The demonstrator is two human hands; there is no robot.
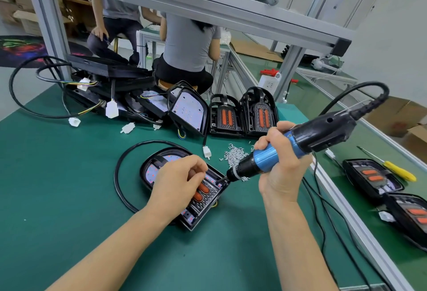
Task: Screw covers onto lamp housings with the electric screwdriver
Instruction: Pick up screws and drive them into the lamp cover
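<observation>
Now screwdriver [265, 160] tip meets housing [184, 189] corner edge.

Both forearms bare up to the frame edge, no sleeves, gloves, watch or rings in view; left grip [178, 179] & right grip [280, 163] are bare hands w/ short plain nails, no tape, marks or straps on either wrist.
</observation>
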